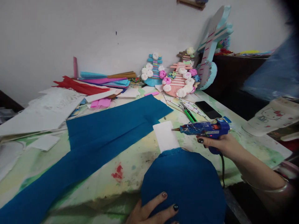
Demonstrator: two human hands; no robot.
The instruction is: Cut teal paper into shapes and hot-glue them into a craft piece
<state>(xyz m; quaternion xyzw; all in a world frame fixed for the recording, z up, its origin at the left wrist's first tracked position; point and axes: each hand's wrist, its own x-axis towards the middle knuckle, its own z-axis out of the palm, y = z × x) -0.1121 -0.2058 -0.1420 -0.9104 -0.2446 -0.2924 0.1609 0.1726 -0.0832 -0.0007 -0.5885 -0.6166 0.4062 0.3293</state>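
My right hand [218, 143] is closed around a blue hot glue gun [203, 128], its tip pointing left. The tip is at the right edge of a white rectangular tab [166, 136]. This tab sticks out from a large round piece covered in dark blue paper [184, 177]. My left hand [154, 211] lies on the lower left of the round piece with fingers spread; its thumb is hidden. Beyond it, a long strip of the same blue crepe paper [109, 133] stretches across the table.
Behind the glue gun lie a green craft knife [189, 115], a black phone [207, 109] and striped paper sticks. Flower-covered guitar shapes [178, 77] lean at the back wall. White foam sheets [42, 112] and folded coloured paper [105, 81] lie at left.
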